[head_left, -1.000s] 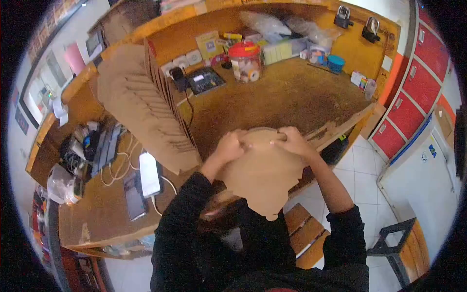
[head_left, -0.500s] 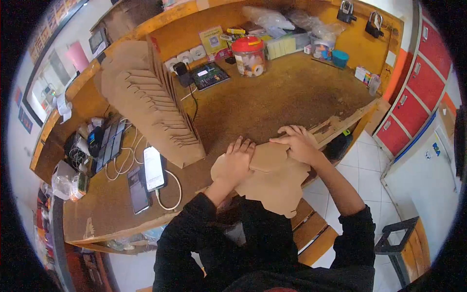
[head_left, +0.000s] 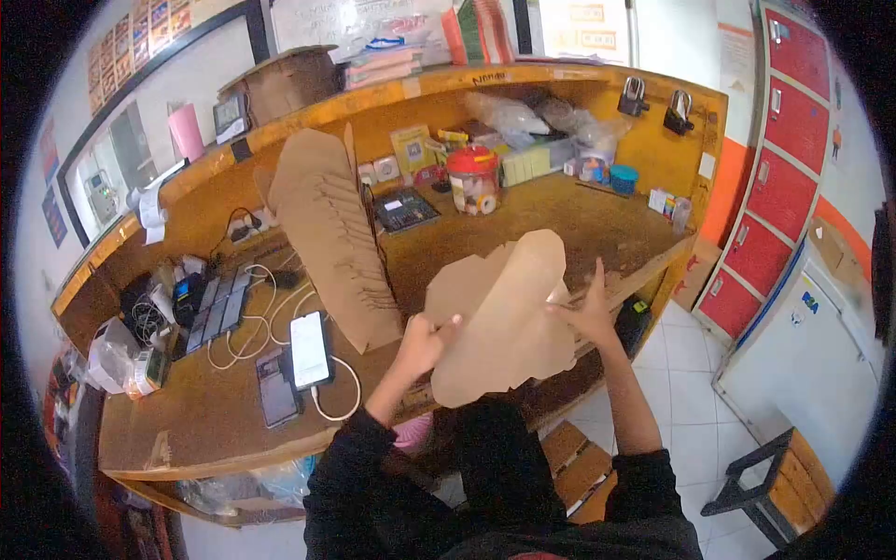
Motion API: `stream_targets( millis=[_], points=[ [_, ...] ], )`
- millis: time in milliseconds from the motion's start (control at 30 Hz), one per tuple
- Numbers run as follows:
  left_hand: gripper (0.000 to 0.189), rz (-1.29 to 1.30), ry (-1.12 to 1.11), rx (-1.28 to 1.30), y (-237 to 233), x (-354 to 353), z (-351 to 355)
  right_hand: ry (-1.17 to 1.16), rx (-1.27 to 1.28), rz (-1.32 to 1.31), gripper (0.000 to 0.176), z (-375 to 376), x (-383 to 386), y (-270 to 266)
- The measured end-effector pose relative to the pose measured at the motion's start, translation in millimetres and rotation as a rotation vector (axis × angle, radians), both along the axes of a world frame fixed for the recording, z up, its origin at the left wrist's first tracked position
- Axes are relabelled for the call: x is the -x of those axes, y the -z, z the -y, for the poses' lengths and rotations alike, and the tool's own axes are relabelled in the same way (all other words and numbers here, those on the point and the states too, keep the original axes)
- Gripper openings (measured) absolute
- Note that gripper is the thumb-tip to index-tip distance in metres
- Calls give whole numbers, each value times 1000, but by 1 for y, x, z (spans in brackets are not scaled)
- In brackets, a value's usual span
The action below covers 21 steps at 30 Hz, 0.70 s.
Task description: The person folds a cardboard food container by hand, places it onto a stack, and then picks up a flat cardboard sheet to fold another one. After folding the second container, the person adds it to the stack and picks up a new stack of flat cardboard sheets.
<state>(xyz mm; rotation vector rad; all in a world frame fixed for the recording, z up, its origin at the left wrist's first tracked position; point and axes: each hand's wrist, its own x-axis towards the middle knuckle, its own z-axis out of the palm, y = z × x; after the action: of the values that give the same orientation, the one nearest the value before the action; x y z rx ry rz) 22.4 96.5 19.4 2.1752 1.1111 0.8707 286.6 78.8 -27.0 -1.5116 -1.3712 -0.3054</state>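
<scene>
A flat brown cardboard piece [head_left: 509, 322] with a cut, wavy outline is tilted up above the desk's front edge and my lap. One long flap of it stands at a fold or overlap. My left hand [head_left: 425, 345] grips its left edge, thumb laid across the top face. At the right side, my right hand [head_left: 590, 313] has its fingers spread, one pointing up and the thumb touching the cardboard. Just beyond my left hand leans a stack of cut cardboard pieces [head_left: 327, 233], their edges fanned out.
On the wooden desk [head_left: 392, 266] lie a white-screened phone [head_left: 311, 350] on a cable and a darker phone [head_left: 277, 387]. Farther back are a red-lidded jar [head_left: 474, 179] and a black electronic device [head_left: 404, 209]. Red lockers [head_left: 782, 187] and a stool [head_left: 793, 476] stand right.
The cardboard has been lifted and tilted from lying flat under both hands. My left hand now grips its edge, and my right hand has spread its fingers. The view has tipped upward.
</scene>
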Motion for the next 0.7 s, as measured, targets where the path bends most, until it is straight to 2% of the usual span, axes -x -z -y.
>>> stream_targets(
  millis=[67, 100, 167, 200, 267, 333, 400, 500, 533, 567, 600, 667, 700],
  points=[
    [21, 406, -43, 87, -4, 4, 16, -828, 133, -659, 58, 11, -3, 1],
    [21, 407, -40, 81, -3, 7, 17, -828, 128, -656, 58, 17, -2, -1],
    [27, 744, 63, 314, -3, 15, 16, -854, 300, -727, 39, 29, -4, -6],
    [36, 869, 122, 471, -12, 18, 26, -851, 299, -727, 39, 37, -2, -14],
    [38, 892, 142, 553, -11, 26, 32, -848, 176, -640, 29, 52, 5, -29],
    [41, 914, 155, 636, -4, 36, 37, -858, 163, -667, 28, 59, 6, -38],
    [46, 939, 416, 645, 9, 44, 40, -863, 149, -701, 28, 62, 8, -40],
    [50, 969, 479, 727, 24, 40, 43, -846, 95, -870, 27, 68, 12, -37],
    [49, 934, 310, 728, 20, 34, 49, -805, 166, -738, 29, 71, 9, -37],
    [49, 936, 309, 731, 19, 34, 46, -765, 235, -605, 31, 74, 6, -39],
    [48, 916, 340, 745, 18, 34, 41, -764, 237, -605, 31, 79, 5, -43],
    [46, 892, 374, 761, 18, 37, 39, -873, 261, -657, 46, 90, 3, -53],
    [46, 834, 361, 748, 19, 39, 42, -869, 258, -659, 46, 92, 6, -57]
  ],
)
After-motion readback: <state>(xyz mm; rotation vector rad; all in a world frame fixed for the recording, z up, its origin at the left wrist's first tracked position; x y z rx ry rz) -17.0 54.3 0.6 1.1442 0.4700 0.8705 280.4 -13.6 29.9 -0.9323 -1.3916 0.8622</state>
